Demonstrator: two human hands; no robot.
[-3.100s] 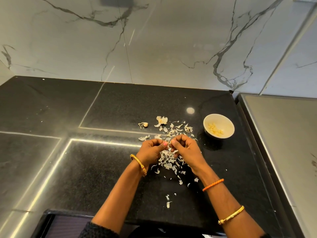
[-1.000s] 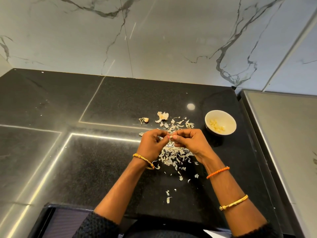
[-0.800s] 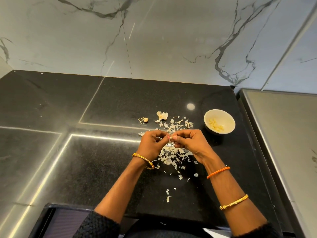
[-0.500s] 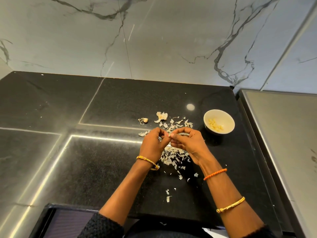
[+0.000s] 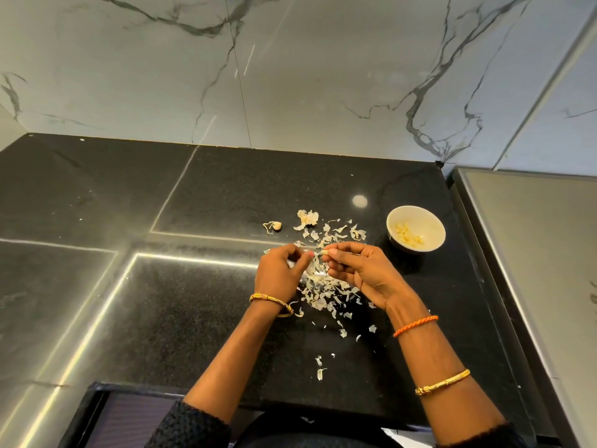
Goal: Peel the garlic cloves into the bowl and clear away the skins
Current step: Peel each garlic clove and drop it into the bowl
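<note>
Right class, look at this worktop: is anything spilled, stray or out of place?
Yes. Garlic skins are scattered loose across the black counter, some strays near its front edge. One clove sits alone to the left of the heap. The bowl stands upright, holding peeled cloves.

Peeled cloves (image 5: 409, 237) lie in white bowl (image 5: 434, 221); papery skins (image 5: 323, 286) litter counter.
</note>
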